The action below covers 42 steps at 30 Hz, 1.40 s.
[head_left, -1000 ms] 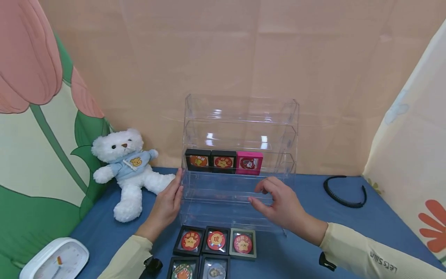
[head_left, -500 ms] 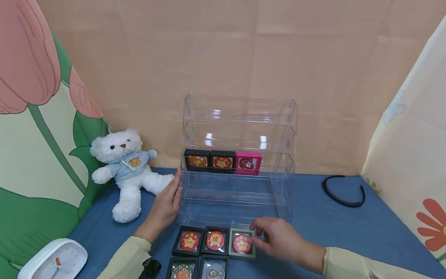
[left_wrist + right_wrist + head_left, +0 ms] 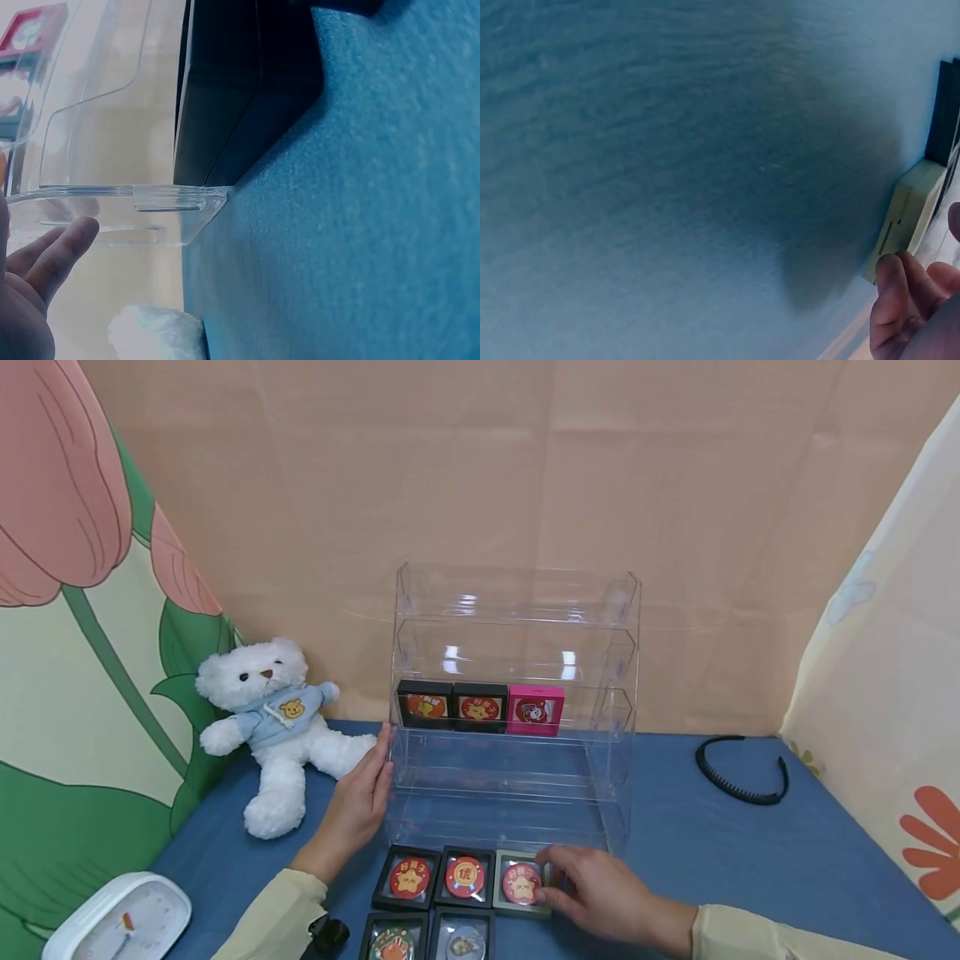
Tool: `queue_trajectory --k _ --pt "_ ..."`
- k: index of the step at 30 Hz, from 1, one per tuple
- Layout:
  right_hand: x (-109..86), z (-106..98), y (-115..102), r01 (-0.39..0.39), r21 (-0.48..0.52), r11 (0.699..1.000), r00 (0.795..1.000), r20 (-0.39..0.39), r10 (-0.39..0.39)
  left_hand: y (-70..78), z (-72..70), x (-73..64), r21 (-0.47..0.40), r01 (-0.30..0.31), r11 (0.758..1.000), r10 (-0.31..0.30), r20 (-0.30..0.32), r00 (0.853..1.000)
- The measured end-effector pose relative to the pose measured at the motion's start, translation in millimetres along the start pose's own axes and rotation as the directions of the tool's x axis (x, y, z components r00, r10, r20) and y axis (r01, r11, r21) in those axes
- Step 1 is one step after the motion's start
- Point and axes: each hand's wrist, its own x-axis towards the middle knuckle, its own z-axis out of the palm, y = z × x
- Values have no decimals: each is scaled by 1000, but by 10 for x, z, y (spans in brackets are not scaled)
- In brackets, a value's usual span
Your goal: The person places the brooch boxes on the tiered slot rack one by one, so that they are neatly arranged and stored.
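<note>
In the head view my left hand rests its straight fingers against the left side of a clear tiered display stand. The left wrist view shows those fingers at the stand's transparent side panel. My right hand pinches the right edge of a pale grey-green square box with a round red badge inside, lying on the table before the stand. In the right wrist view, curled fingers reach the side of that box. Beside it lie black-framed boxes with round badges.
One tier holds two black boxes and a pink box. A white teddy bear sits left of the stand, and a white clock-like dial lies front left. A black headband lies on the blue cloth at right.
My right hand has come down from in front of the stand's lower tiers to the grey-green box and closed on its right edge. My left hand stays at the stand's side.
</note>
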Motion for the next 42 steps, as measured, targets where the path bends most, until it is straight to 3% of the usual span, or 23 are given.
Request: queue_trajectory --k 18,27,42 --pt "-9 125 84 14 38 999 1000 10 -14 3 -6 -14 -12 -22 1000 22 -9 1000" --pt "-2 139 117 17 73 997 1000 0 -18 3 -6 -10 -3 -2 1000 2 8 1000" --pt "-122 69 131 -81 114 990 993 92 70 11 0 -8 7 3 1000 -3 10 1000"
